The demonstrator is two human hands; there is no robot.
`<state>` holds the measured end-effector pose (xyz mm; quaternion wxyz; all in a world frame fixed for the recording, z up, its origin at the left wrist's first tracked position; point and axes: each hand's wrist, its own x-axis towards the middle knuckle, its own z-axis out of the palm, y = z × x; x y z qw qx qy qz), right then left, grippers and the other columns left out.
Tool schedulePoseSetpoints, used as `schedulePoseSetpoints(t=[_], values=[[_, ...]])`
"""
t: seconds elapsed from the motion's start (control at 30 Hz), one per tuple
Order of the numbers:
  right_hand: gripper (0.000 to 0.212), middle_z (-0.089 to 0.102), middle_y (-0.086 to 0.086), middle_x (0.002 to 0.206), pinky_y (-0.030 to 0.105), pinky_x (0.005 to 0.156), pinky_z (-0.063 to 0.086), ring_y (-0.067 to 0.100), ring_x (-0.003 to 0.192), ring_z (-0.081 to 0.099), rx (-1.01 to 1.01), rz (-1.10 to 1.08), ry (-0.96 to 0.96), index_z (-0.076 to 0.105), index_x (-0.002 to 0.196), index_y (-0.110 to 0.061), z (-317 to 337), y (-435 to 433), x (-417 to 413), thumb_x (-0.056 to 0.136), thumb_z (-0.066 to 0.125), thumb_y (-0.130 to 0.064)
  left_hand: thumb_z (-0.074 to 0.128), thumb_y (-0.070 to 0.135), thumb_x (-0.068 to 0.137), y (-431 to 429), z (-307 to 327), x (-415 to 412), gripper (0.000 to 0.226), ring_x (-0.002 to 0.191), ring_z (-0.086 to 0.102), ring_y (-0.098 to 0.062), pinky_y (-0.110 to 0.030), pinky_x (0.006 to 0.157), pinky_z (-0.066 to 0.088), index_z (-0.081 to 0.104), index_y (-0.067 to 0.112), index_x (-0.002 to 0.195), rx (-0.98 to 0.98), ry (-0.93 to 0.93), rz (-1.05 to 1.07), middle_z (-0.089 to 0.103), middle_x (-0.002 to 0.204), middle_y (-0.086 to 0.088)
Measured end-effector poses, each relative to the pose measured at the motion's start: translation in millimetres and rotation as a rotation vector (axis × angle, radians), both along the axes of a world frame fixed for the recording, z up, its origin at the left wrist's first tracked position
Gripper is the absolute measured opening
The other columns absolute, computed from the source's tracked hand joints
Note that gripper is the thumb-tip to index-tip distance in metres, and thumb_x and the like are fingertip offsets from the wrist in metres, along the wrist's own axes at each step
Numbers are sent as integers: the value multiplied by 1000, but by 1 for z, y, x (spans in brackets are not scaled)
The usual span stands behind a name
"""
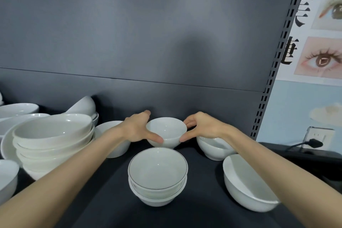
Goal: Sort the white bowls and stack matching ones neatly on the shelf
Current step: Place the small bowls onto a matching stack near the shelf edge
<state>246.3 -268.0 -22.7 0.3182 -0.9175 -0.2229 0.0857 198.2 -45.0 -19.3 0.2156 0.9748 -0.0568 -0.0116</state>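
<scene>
Head view: both hands cup one small bowl [166,131] at the frame's centre. The left hand [137,127] is on its 9 o'clock side and the right hand [201,127] at 3 o'clock, thumbs in front and fingers curled behind its wall. Whether it rests on the shelf [203,209] or is lifted, I cannot tell. Sorting looks partly done: a rimmed stack [157,176] sits at 6 o'clock, a wide-bowl stack [53,140] at 9 o'clock, a nested pair [212,149] at 3 o'clock. A single large bowl [248,183] at 4 o'clock and a tilted bowl [83,106] at 10 o'clock seem unsorted.
</scene>
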Motion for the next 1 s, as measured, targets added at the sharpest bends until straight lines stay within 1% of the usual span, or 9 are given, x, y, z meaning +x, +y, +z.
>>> schedulePoseSetpoints(t=[0.07, 0.13, 0.23, 0.43, 0.6, 0.77, 0.87, 0.93, 1.0], values=[[41, 75, -5, 100, 33, 102, 47, 8, 103, 67, 63, 0, -20, 70, 103, -11, 5, -2, -2, 67, 87, -22, 69, 73, 34, 1, 2, -2, 121, 106, 56, -28, -41, 98, 43, 38, 5, 129, -73, -51, 1, 59, 111, -9], [42, 75, -6, 103, 30, 101, 48, 6, 103, 67, 144, -9, -40, 69, 107, -11, 12, -6, -6, 69, 86, -19, 87, 50, 56, -1, 6, -1, 109, 105, 57, -27, -40, 96, 45, 33, 1, 137, -203, -132, -4, 58, 112, -9], [43, 74, -8, 104, 27, 97, 50, 5, 101, 68, 299, -46, -63, 68, 112, -12, 24, -18, -17, 73, 83, -17, 85, 30, 68, -7, 19, -1, 100, 108, 57, -21, -30, 97, 44, 27, 2, 145, -379, -250, -45, 55, 114, -2], [44, 72, -10, 106, 21, 79, 58, 9, 90, 72, 621, -119, -122, 61, 113, -25, 32, -51, -42, 77, 78, -4, 84, 31, 68, -41, 34, 3, 99, 115, 56, -17, -28, 98, 43, 29, 4, 146, -577, -377, -126, 56, 126, -3], [54, 70, 1, 110, 10, 66, 51, 7, 77, 73, 679, -254, -179, 58, 120, -8, 22, -82, -58, 72, 78, 7, 85, 37, 64, -76, 32, 9, 99, 108, 60, -17, -26, 92, 46, 35, 5, 144, -617, -326, -144, 56, 126, -4], [54, 68, 7, 109, 10, 62, 51, 4, 69, 72, 679, -348, -162, 58, 120, -1, 9, -105, -65, 71, 76, 13, 88, 35, 61, -98, 24, 13, 102, 107, 60, -15, -27, 96, 46, 36, 2, 143, -629, -188, -161, 57, 105, 7], [50, 70, 6, 97, 10, 60, 51, 3, 64, 70, 642, -370, -137, 60, 117, 3, -1, -113, -67, 71, 75, 15, 88, 31, 63, -105, 21, 13, 87, 101, 61, -13, -25, 91, 48, 46, 3, 134, -614, -101, -172, 60, 95, 10], [50, 71, 8, 95, 12, 62, 52, 4, 67, 70, 619, -384, -118, 62, 116, 4, -7, -116, -67, 69, 78, 12, 88, 31, 63, -107, 18, 14, 56, 93, 62, -13, -32, 90, 51, 62, 10, 107, -587, -64, -187, 66, 94, 1], [50, 73, 12, 100, 15, 67, 55, 7, 74, 71, 595, -390, -109, 63, 114, 3, -11, -118, -66, 68, 80, 9, 89, 32, 62, -108, 16, 14, 46, 82, 63, -13, -36, 89, 52, 68, 8, 95, -574, -44, -200, 71, 95, -8]])
